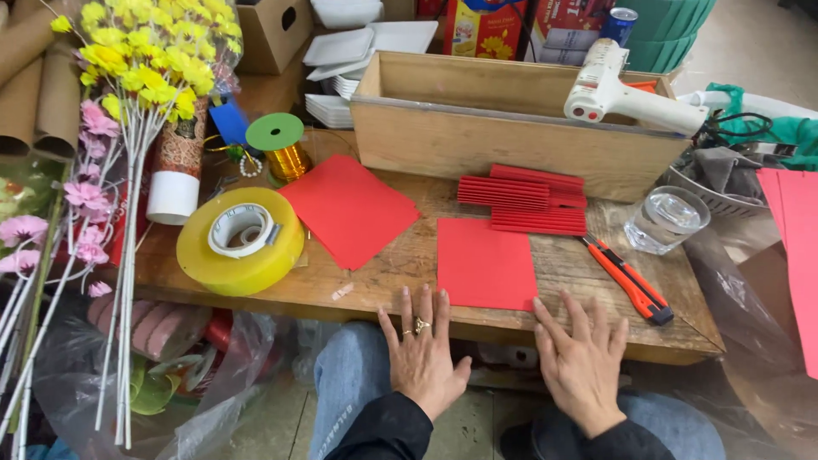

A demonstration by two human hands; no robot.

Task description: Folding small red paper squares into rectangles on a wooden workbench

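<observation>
Along the left edge of the wooden worktable (358,294), artificial flower stems with yellow blossoms (149,51) and pink blossoms (85,192) stand on white stalks, beside brown cardboard tubes (38,94). Next to them lies a large roll of yellow packing tape (241,241), flat on the tabletop, with a spool of gold ribbon (281,146) capped by a green disc just behind it. Right of the tape, a red paper square (349,209) lies turned at an angle. Further right, a second red paper sheet (486,262) lies squared to the table's front edge, its near edge between the two hands. Left hand (419,353), wearing rings, rests palm down with fingers spread apart, fingertips on the table edge just left of this sheet and holding nothing. Right hand (581,358) lies likewise flat and spread, empty, its fingertips at the sheet's near right corner; whether it touches the paper cannot be told. Behind the sheet sits a stack of pleated red paper strips (524,198), set against a long wooden box (503,128). White hot-glue gun (626,89) rests across the box's right end. Right of the sheet, an orange utility knife (629,278) lies diagonally, near a clear drinking glass (666,220). At the far right, more red paper (797,247) overhangs the frame edge. Blue jeans (349,375) show below the table.
</observation>
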